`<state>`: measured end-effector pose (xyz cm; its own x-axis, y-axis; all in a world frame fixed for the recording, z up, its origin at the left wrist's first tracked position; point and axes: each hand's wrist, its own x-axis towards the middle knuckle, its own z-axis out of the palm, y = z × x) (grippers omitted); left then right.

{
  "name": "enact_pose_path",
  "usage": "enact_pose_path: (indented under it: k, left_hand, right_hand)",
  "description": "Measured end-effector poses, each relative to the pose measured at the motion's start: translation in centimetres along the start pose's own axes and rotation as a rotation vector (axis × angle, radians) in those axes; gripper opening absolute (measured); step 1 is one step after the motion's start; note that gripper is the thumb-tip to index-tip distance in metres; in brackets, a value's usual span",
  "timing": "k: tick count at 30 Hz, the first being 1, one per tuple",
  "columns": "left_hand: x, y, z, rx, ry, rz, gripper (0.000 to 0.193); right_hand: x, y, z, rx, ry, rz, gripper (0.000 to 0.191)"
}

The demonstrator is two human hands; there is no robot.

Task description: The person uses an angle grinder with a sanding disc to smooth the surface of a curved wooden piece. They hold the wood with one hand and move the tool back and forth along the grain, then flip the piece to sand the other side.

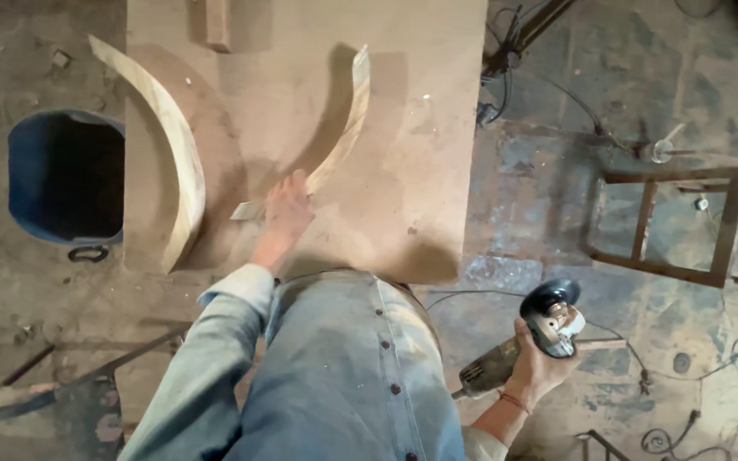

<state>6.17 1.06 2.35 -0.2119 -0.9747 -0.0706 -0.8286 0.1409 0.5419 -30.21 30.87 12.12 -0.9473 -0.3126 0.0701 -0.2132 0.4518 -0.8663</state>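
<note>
My left hand [286, 209] presses on the near end of a thin curved wooden piece [345, 128] that lies on a flat wooden board [420, 171]. A second, thicker curved wooden piece [172, 145] rests along the board's left edge. My right hand [535, 363] hangs low at my right side, off the board, and grips an angle grinder [527, 337] with its black disc guard pointing up. The grinder's cord trails across the floor.
A blue bucket [23, 171] stands left of the board. A rusty metal frame [685, 222] lies on the dusty concrete floor at the right, with cables [557, 94] and wire around it. A small wooden block [218, 24] sits at the board's far edge.
</note>
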Motion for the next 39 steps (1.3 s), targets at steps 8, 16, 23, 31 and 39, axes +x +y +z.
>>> enact_pose_path:
  k: [8, 16, 23, 31, 39]
  left_hand:
    - [4.2, 3.7, 1.4, 0.099, -0.009, -0.012, 0.032]
    - [2.8, 3.7, 0.7, 0.021, 0.101, 0.02, 0.039]
    - [-1.8, 0.1, -0.2, 0.135, 0.085, -0.019, 0.044]
    - [-9.8, -3.2, -1.6, 0.213, 0.37, -0.35, 0.032]
    - [-8.2, -5.2, -3.3, 0.223, 0.608, -0.461, 0.035]
  right_hand:
    - [-1.4, 2.3, -2.7, -0.062, 0.095, 0.149, 0.088]
    - [-2.2, 3.5, -4.7, -0.232, 0.169, 0.2, 0.086]
    - [0.6, 2.7, -2.3, -0.081, -0.245, -0.058, 0.078]
    - [6.3, 1.1, 4.1, -0.094, -0.32, -0.209, 0.075]
    - [9.5, -1.4, 8.3, -0.091, -0.405, -0.342, 0.071]
